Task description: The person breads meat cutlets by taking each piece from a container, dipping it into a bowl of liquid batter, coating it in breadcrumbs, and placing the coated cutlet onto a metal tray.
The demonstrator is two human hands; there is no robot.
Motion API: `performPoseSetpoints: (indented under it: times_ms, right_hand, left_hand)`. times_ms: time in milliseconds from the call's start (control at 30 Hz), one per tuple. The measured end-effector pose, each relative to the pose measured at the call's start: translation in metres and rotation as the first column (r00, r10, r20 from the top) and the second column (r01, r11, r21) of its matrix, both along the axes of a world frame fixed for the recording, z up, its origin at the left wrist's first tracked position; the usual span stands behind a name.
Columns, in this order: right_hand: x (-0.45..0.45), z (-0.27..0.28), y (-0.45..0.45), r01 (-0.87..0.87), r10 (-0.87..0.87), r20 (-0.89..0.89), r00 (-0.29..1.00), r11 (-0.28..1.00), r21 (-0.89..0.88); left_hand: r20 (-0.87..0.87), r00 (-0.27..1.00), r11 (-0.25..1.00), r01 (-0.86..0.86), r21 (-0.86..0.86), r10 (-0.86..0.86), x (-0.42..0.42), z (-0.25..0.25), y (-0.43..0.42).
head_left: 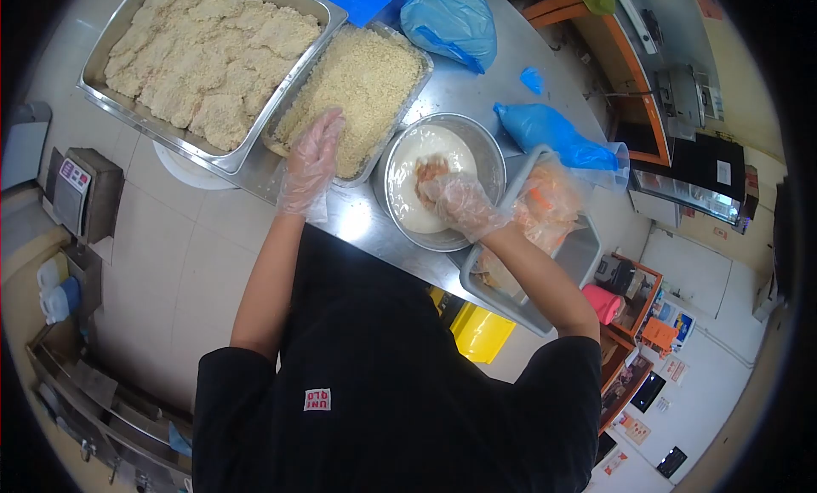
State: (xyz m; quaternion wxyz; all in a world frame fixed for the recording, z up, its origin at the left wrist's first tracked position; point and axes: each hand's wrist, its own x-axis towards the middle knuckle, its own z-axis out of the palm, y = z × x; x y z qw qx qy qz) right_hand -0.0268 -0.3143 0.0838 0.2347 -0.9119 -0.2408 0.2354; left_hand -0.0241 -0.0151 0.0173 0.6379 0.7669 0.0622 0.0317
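Observation:
My left hand (311, 165), in a clear plastic glove, rests at the near edge of a tray of pale crumbs (362, 72), fingers stretched out and nothing visible in them. My right hand (464, 205), also gloved, is over a round metal bowl (494, 148) of white batter (408, 195). Its fingers hold a brownish-pink piece of food (430, 176), partly in the batter. Left of the crumbs, a large metal tray (242, 157) holds several crumb-coated pieces (213, 55). Right of the bowl, a grey bin (532, 319) contains plastic bags with orange-pink contents (545, 204).
A blue bag (448, 21) and a blue piping-shaped bag (553, 134) lie on the metal table (519, 59) beyond the bowl. A yellow container (481, 333) stands below the table edge. A scale (75, 191) is at the left, near a sink counter (94, 416).

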Motion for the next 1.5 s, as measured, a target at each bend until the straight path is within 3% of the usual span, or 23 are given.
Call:
performPoseSetpoints:
  times_ms: [33,100,167,233,300,400,500,600,700,800,900,933,1033,1133,1233,1333,1400,1433,1500]
  right_hand:
    - [-0.004,0.009,0.006,-0.006,0.006,-0.084,0.996,1.000,-0.006]
    - [-0.004,0.041,0.015,-0.258,0.240,-0.126,0.962,0.954,-0.152]
    - [0.010,0.079,0.035,-0.173,0.127,-0.209,0.970,0.959,-0.223]
    - [0.017,0.084,0.038,-0.073,0.009,-0.233,0.972,0.960,-0.270]
    - [0.033,0.064,0.028,0.048,-0.108,-0.202,0.973,0.958,-0.284]
    - [0.044,0.008,0.005,0.092,-0.079,0.060,0.995,0.964,-0.249]
    - [0.048,0.000,0.010,0.106,-0.042,0.260,0.965,0.965,-0.240]
    - [0.053,0.031,0.012,0.123,-0.069,0.333,0.940,0.982,-0.143]
    - [0.056,0.055,0.003,0.196,-0.129,0.297,0.946,0.958,-0.208]
    - [0.049,0.059,0.013,0.121,-0.059,0.279,0.958,0.970,-0.212]
    - [0.032,0.000,-0.005,0.004,0.104,0.355,0.929,0.957,-0.290]
    - [0.028,-0.002,0.000,0.025,0.034,0.253,0.967,0.974,-0.226]
    - [0.020,-0.007,0.014,0.054,-0.038,0.058,0.998,0.953,-0.298]
    - [0.003,0.001,0.020,0.091,-0.095,0.000,0.996,0.954,-0.286]
    - [-0.003,0.023,0.025,0.070,-0.105,-0.084,0.991,0.937,-0.343]
    - [0.013,0.067,0.033,-0.002,-0.134,-0.304,0.943,0.912,-0.410]
    - [0.018,0.072,0.022,0.180,-0.260,-0.286,0.922,0.944,-0.278]
    - [0.021,0.072,0.019,0.269,-0.321,-0.283,0.904,0.941,-0.206]
    - [0.028,0.049,0.019,0.273,-0.310,-0.092,0.946,0.918,-0.288]
  left_hand:
    - [0.003,1.000,1.000,-0.002,-0.007,0.002,0.000,-0.001,0.000]
    - [0.007,1.000,1.000,-0.005,-0.020,0.005,0.000,-0.003,0.000]
    - [-0.012,1.000,1.000,0.004,-0.023,-0.004,0.001,0.005,0.001]
    - [-0.012,1.000,1.000,0.010,-0.010,-0.010,0.000,0.007,0.002]
    - [0.011,1.000,1.000,0.013,0.020,-0.013,0.001,0.006,0.002]
    - [0.061,0.997,0.999,0.035,0.029,-0.037,0.000,-0.001,0.004]
    - [0.002,1.000,0.998,0.028,-0.060,-0.028,-0.001,0.002,0.003]
    - [0.023,0.999,0.997,0.033,-0.076,-0.031,-0.001,-0.001,0.004]
    - [0.054,0.997,0.998,0.058,-0.033,-0.057,0.000,0.000,0.007]
    - [0.053,0.996,0.998,0.066,0.005,-0.066,0.001,0.004,0.007]
    - [-0.011,0.997,0.997,0.080,-0.005,-0.081,0.001,0.015,0.008]
    - [0.001,0.996,0.996,0.089,-0.018,-0.089,0.002,0.013,0.010]
    - [0.028,0.992,0.991,0.126,-0.049,-0.125,0.001,0.003,0.013]
    - [0.047,0.985,0.982,0.171,-0.081,-0.168,0.004,-0.003,0.014]
    - [0.031,0.981,0.973,0.193,-0.125,-0.191,0.006,-0.005,0.017]
    - [0.028,0.976,0.954,0.219,-0.207,-0.218,0.006,-0.006,0.018]
    - [0.064,0.970,0.946,0.244,-0.211,-0.236,0.006,0.001,0.019]
    - [0.079,0.958,0.952,0.285,-0.112,-0.277,0.009,0.007,0.022]
    - [0.098,0.926,0.930,0.355,0.092,-0.363,0.017,0.021,0.030]
